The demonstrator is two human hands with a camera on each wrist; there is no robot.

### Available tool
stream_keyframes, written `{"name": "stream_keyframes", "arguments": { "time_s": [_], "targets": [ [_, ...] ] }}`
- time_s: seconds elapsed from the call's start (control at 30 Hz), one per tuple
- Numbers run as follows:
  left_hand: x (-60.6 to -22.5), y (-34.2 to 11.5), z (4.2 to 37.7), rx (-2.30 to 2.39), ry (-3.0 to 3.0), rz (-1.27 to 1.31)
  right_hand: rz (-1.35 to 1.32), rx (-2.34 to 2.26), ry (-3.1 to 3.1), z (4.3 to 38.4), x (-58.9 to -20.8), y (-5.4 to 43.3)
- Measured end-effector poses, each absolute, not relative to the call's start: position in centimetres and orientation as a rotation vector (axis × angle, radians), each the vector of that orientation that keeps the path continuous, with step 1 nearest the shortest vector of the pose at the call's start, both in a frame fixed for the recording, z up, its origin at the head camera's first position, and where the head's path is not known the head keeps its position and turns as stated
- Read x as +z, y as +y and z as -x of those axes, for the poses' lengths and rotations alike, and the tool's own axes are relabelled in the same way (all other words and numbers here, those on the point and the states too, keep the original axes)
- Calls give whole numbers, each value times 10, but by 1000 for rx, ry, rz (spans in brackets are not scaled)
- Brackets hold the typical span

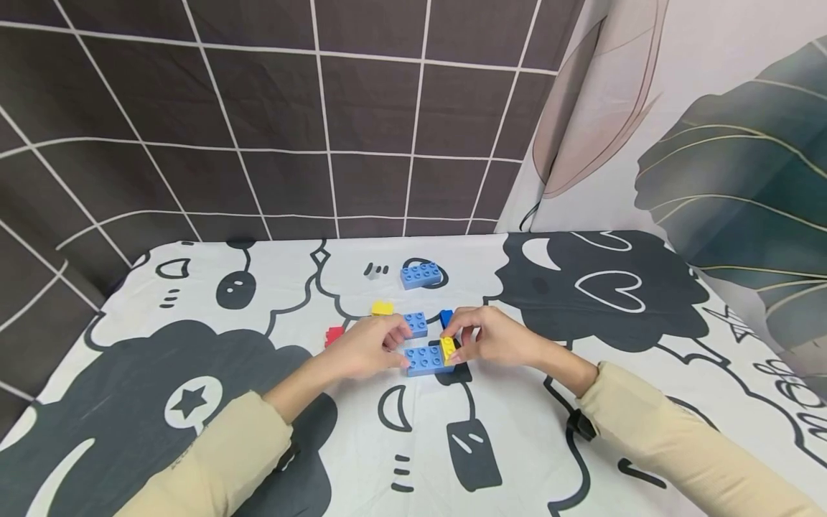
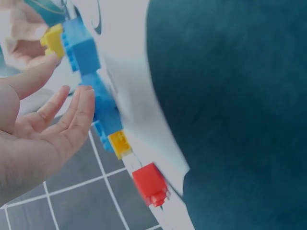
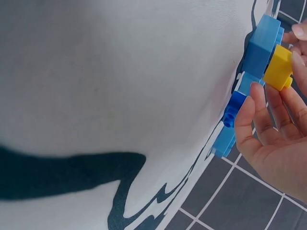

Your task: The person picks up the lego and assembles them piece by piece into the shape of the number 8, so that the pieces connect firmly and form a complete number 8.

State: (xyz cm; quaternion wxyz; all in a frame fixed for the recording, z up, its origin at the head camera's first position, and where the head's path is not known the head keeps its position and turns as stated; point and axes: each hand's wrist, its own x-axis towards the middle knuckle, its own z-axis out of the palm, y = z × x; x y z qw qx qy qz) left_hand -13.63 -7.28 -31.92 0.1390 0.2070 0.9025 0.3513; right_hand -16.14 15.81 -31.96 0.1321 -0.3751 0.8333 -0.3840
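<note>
In the head view, my right hand (image 1: 494, 336) pinches a small yellow brick (image 1: 448, 350) between thumb and fingers. The yellow brick sits over the right end of a light blue studded building brick (image 1: 425, 361), right at its studs. My left hand (image 1: 370, 345) is at that brick's other end, thumb tip right at the left edge, with fingers loosely extended in the left wrist view. Just behind lies another light blue brick (image 1: 416, 324), partly covered by the left fingers. A dark blue brick (image 1: 446, 318) stands beside the right fingertips, partly hidden.
Beyond the left hand lie a second yellow brick (image 1: 382, 308) and a red brick (image 1: 334, 335). Farther back is a third light blue brick (image 1: 421, 275). A black-and-white patterned cloth (image 1: 362, 459) covers the table, and a dark gridded curtain (image 1: 258, 108) hangs behind it.
</note>
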Motion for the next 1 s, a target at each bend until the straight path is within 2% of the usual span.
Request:
{"name": "stream_keyframes", "arguments": {
  "time_s": [0.3, 0.53, 1.0],
  "targets": [
    [-305, -91, 146, 1033, 2645, -605, 1063, -1114, 2420, 162, -321, 159],
    [-300, -111, 152, 1017, 2695, -507, 1065, -1123, 2416, 162, -323, 159],
    [-313, -145, 158, 957, 2699, -377, 1055, -1124, 2414, 161, -322, 159]
  ]
}}
